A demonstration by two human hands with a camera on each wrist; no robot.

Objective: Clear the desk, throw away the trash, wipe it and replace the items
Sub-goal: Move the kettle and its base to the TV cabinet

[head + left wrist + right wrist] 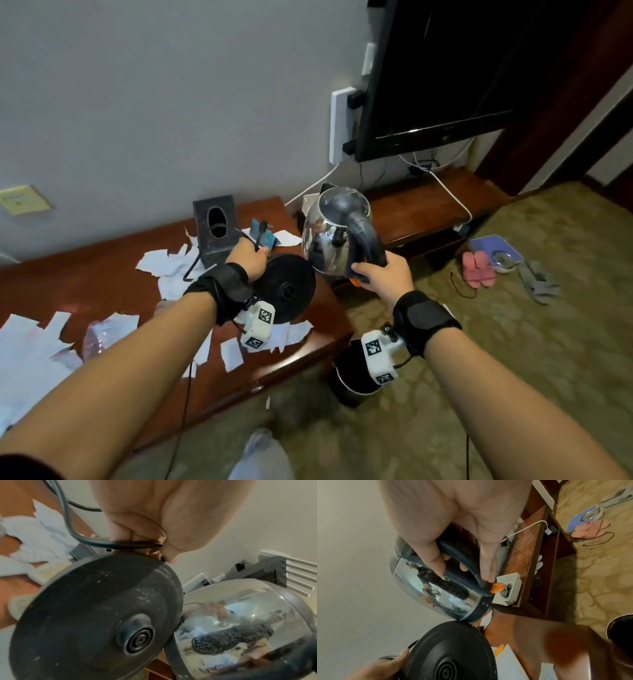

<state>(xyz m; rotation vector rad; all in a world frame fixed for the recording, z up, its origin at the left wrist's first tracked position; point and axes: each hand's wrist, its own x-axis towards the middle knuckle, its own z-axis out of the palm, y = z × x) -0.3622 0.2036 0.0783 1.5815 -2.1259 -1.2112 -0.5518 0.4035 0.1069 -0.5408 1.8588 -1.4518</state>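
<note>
My right hand point(371, 270) grips the black handle of a shiny steel kettle point(329, 236), held in the air past the right end of the reddish wooden desk point(102, 274). My left hand point(248, 255) holds the round black kettle base point(289, 289) tilted up by its far edge, together with its black cord point(96, 542). In the left wrist view the base point(96, 615) nearly touches the kettle point(240, 622). In the right wrist view my fingers point(436, 561) curl round the handle above the orange switch point(498, 586). Torn white paper scraps point(168, 263) litter the desk.
A black tissue box point(214, 228) stands at the desk's back by the wall. A crumpled plastic bottle point(109, 330) lies among the scraps. A dark bin point(352, 373) sits on the carpet by the desk's right end. A lower shelf point(421, 209) with cables lies under the TV point(445, 75); slippers point(478, 269) beyond.
</note>
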